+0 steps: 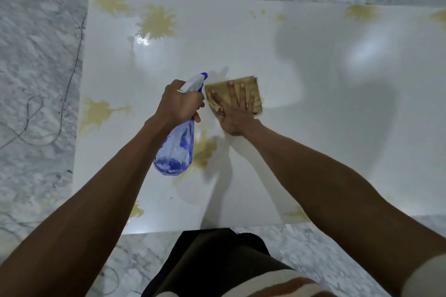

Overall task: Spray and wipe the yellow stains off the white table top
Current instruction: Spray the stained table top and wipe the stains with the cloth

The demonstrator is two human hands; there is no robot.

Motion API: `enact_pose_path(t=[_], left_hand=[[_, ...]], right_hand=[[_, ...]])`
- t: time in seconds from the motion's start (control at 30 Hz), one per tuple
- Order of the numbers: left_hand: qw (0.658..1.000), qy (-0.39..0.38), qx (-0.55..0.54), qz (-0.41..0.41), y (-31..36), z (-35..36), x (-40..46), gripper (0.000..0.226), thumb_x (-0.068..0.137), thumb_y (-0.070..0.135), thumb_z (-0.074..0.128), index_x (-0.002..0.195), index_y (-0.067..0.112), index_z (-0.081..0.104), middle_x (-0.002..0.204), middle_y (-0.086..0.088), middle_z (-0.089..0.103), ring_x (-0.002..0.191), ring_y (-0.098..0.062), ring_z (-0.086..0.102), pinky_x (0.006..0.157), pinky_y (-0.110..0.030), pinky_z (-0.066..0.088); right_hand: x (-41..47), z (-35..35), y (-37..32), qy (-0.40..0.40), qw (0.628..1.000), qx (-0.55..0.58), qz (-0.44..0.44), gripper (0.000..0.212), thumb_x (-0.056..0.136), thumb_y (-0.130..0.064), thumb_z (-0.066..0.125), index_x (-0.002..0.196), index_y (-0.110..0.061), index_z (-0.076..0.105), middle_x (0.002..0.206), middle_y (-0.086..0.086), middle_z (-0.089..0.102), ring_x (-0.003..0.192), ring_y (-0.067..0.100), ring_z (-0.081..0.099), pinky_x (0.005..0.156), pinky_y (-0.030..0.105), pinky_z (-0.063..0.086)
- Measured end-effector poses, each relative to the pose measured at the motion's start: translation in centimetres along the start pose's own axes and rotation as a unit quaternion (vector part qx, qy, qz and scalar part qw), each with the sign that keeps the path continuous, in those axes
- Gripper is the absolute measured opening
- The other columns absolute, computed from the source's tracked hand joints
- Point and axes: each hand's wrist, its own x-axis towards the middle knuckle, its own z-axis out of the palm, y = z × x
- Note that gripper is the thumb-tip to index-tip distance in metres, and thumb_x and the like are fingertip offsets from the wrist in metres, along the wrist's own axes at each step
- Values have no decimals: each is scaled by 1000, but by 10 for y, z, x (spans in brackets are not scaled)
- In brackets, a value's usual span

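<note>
Just beside the left hand gripping the spray bottle, the right hand presses flat on the cloth.

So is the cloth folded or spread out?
Folded: the yellow cloth shows stacked layered edges at its right side, under the flat right hand.

A single wide-angle view is given from a head-worn camera, directed steeply downward and forward over the white table top, whose near edge is seen at 6 o'clock and far edge at 12 o'clock. The surface is viewed from close above. Marble floor is included at 9 and 12 o'clock. Straight edges are bowed by the lens. No second view is provided.
</note>
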Motion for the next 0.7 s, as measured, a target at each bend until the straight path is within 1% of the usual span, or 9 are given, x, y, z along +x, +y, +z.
enact_pose_path(t=[0.2,0.33,0.4,0.43,0.47,0.5,0.53,0.63,0.7], left_hand=[[999,-4,-21,-24,-32,4,-78,32,70,21,53,86,-2,67,82,-12,72,44,-26,61,62,-35,55],[999,-12,-11,-35,-59,11,-138,43,66,20,53,93,-10,69,82,-15,71,42,-25,61,65,-40,55],[999,-13,-20,-39,-69,13,-164,48,64,19,53,97,-12,68,82,-16,71,43,-27,60,65,-42,54],[999,-15,-26,-38,-73,14,-176,48,64,19,53,98,-12,68,83,-18,70,45,-29,60,66,-42,54],[999,-16,-28,-35,-76,13,-188,47,63,18,53,97,-9,68,85,-19,70,46,-29,60,66,-42,54],[999,-16,-29,-28,-79,11,-199,44,64,18,53,97,-6,68,87,-21,71,44,-28,60,65,-41,54],[999,-18,-29,-23,-81,9,-210,41,64,18,54,96,-2,69,90,-22,71,42,-26,60,64,-40,54],[999,-13,-33,-6,-86,-2,-234,37,69,16,55,102,4,69,93,-23,71,41,-25,60,63,-38,56],[1000,-8,-29,8,-85,-10,-248,34,72,16,55,101,5,68,93,-23,72,46,-28,62,61,-37,55]], right_hand=[[-113,57,-16,-10,999,24,-47,62,101,-58,31,155,-49,3,167,2,-16,151,33,-21,117,57,-17],[-189,96,-33,-66,996,11,-54,65,101,-57,30,155,-48,-4,165,3,-24,149,34,-27,117,58,-17],[-197,86,-35,-138,989,46,-19,66,101,-62,21,156,-42,-8,163,0,-28,148,32,-31,117,56,-18],[-201,69,-36,-163,983,88,1,68,100,-63,18,158,-36,-4,166,1,-21,150,32,-24,119,55,-13],[-206,46,-38,-165,974,151,20,67,101,-60,19,160,-30,6,168,6,-1,154,32,-6,121,52,-2],[-212,25,-41,-143,960,241,26,61,104,-54,22,158,-24,22,158,9,29,150,30,20,121,46,13],[-222,5,-44,-105,929,353,34,54,107,-47,26,152,-21,36,136,7,48,135,25,42,113,39,28],[-252,-27,-54,-6,782,616,91,44,105,-42,39,120,-9,64,101,1,62,94,21,59,78,29,45],[-261,-33,-64,38,690,717,94,36,104,-38,42,103,-13,67,94,2,67,83,19,64,69,27,50]])
